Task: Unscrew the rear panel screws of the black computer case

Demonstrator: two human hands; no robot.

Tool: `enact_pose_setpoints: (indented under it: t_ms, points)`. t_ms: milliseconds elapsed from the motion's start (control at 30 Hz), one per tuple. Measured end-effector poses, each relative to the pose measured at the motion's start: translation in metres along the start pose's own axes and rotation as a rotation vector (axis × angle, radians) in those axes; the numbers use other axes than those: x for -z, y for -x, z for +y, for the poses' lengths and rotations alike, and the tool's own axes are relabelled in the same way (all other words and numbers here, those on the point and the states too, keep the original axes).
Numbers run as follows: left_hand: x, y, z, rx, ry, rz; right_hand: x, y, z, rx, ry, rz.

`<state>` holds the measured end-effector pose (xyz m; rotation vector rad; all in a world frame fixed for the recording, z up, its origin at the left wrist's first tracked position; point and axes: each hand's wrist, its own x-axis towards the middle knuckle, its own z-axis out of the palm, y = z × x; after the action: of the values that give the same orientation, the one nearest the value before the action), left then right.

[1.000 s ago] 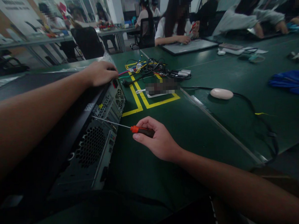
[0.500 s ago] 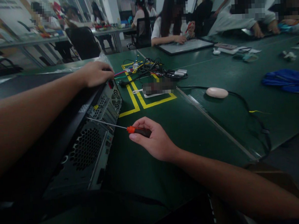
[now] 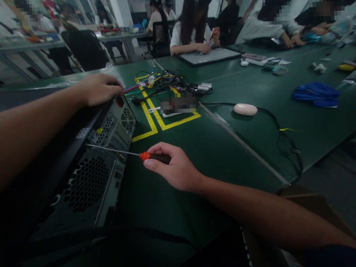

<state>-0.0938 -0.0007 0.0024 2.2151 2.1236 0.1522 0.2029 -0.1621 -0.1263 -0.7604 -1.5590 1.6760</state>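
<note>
A black desktop computer case [image 3: 88, 184] lies on its side on the green table [image 3: 202, 148], its perforated rear panel facing me. My right hand [image 3: 173, 169] is closed round the red and black handle of a screwdriver [image 3: 128, 153]; the thin shaft points left and its tip rests against the case's rear edge. My left hand [image 3: 97, 89] lies on the far top corner of the case with its fingers curled over the edge, next to red and green wires.
A tangle of cables [image 3: 170, 82] lies inside yellow tape marks [image 3: 153, 119]. A pale computer mouse [image 3: 245, 109] with a black cord sits to the right, blue cloth [image 3: 314, 94] farther right. Several people work at the far side. A brown cardboard box [image 3: 305, 206] stands near my right forearm.
The view has shifted so everything sits further left in the picture. Both hands keep the same hold; the screwdriver tip stays against the case's rear.
</note>
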Motion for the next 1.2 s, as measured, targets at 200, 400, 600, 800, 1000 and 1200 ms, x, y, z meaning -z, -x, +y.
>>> enact_pose_setpoints:
  t_ms: [200,400,600,800,1000,1200]
  points:
    - [-0.0014,-0.0007,-0.0009,0.008,-0.041,-0.007,0.0003,-0.0006,0.0005,0.039,0.085,-0.002]
    - [-0.0017,-0.0012,-0.0003,0.002,-0.059,-0.011,-0.0001,0.0011,-0.0004,0.014,0.098,-0.009]
    - [-0.0024,-0.0015,0.0003,-0.002,-0.047,0.008,0.0001,0.0016,-0.0003,0.061,0.147,-0.001]
    - [-0.0032,-0.0014,-0.0002,-0.001,-0.060,0.011,0.0009,0.0010,-0.0023,0.068,0.137,-0.011]
    - [-0.0047,-0.0034,-0.0026,0.000,-0.042,0.020,-0.0001,0.0014,0.0003,0.036,0.148,-0.004]
    - [-0.0046,-0.0020,-0.0004,-0.018,-0.087,0.023,-0.0003,0.0013,-0.0014,0.042,0.128,0.002]
